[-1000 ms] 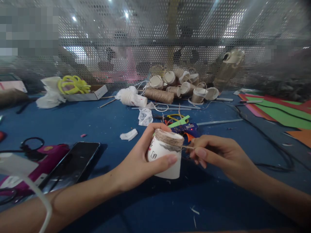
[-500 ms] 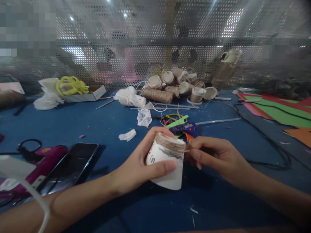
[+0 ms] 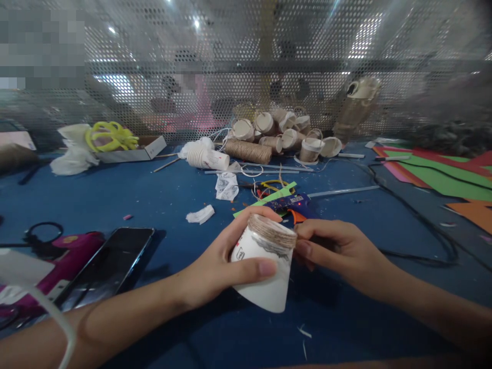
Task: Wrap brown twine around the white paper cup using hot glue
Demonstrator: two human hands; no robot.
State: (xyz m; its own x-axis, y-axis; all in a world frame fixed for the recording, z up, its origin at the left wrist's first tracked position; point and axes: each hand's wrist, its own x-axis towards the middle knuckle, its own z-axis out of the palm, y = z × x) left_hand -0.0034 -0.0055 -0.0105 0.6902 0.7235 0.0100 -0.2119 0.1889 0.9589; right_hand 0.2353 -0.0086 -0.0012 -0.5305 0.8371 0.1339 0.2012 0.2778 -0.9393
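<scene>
A white paper cup (image 3: 265,287) with dark printing is tilted in front of me, its far end wrapped in several turns of brown twine (image 3: 273,232). My left hand (image 3: 226,256) is wrapped round the cup, thumb across its near side and fingers behind it. At the twine's right edge my right hand (image 3: 330,243) is closed in a pinch; the twine end between thumb and forefinger is mostly hidden. Just behind the cup lies a blue glue gun (image 3: 294,202) with an orange trigger.
Twine-wrapped cups (image 3: 265,123), a twine roll (image 3: 248,150) and stacked paper cups (image 3: 207,158) stand at the back. To the left lie a phone (image 3: 111,261) and a magenta tool (image 3: 73,251). Coloured paper (image 3: 442,177) and a black cable (image 3: 418,218) are on the right.
The cup has tilted and turned slightly in my left hand, its near end lower. My right hand has drawn closer against the twine edge. More of a green strip shows behind the cup.
</scene>
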